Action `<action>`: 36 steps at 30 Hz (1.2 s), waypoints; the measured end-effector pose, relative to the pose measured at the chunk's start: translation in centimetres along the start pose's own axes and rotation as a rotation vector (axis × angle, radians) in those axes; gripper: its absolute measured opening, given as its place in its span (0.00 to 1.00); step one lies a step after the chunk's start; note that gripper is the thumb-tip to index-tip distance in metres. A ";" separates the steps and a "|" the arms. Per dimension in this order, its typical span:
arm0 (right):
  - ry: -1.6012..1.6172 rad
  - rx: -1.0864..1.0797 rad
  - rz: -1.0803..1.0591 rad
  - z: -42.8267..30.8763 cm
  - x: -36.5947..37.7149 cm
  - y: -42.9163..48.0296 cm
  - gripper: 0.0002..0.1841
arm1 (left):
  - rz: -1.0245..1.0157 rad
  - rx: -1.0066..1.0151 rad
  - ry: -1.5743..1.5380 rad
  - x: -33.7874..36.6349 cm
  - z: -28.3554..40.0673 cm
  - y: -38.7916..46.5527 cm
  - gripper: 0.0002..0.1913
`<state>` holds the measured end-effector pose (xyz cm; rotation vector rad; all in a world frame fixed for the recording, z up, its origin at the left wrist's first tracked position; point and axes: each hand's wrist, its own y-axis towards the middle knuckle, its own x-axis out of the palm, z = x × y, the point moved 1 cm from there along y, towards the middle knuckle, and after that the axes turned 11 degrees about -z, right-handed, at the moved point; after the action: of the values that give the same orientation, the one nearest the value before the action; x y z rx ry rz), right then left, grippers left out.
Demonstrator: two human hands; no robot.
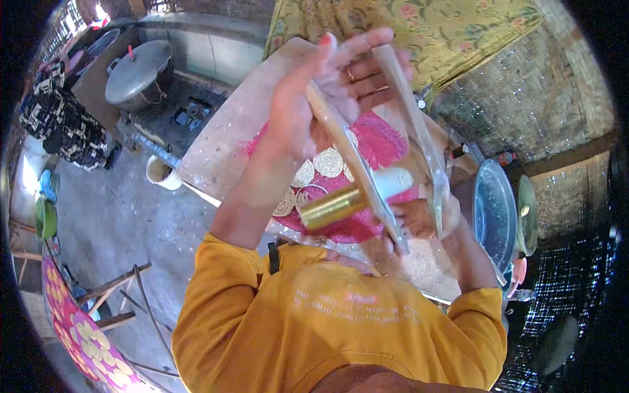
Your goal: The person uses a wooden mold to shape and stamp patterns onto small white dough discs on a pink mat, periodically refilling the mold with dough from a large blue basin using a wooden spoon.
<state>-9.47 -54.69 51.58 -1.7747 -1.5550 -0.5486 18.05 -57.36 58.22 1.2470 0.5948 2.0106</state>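
My right hand [417,218] grips the lower end of a wooden hand press with two long slats [351,152]. A gold-coloured metal cylinder [334,206] and a pale cylinder [393,182] lie crosswise at the slats. My left hand [339,78] is raised at the slats' upper ends, palm showing and fingers apart, some behind the right slat. It is blurred, and any contact is unclear. Below, round noodle-like cakes [328,163] rest on a pink mesh sheet [376,137], with a thin pale ring [310,191] over one of them.
The pale tabletop [236,142] carries the sheet. A lidded metal pot [140,73] stands on the left, near a white bucket [162,173]. To the right is a large metal basin [495,211]. More round pieces lie on a pink sheet [61,314] at lower left.
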 end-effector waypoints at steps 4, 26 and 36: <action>0.042 0.141 0.209 -1.2 -3.7 2.1 0.62 | 0.242 -0.039 -0.138 -10.0 -2.6 -3.1 0.34; -0.721 0.352 0.759 1.9 -5.3 5.7 0.43 | 0.610 0.311 -0.389 -17.4 -9.2 -12.4 0.24; -0.602 0.260 0.778 4.4 -4.1 7.0 0.41 | 0.642 0.201 -0.297 -16.6 -7.7 -13.0 0.25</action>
<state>-3.98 -54.43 44.17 -2.2315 -1.0553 0.5801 20.19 -61.48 36.23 2.0101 0.2686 2.2288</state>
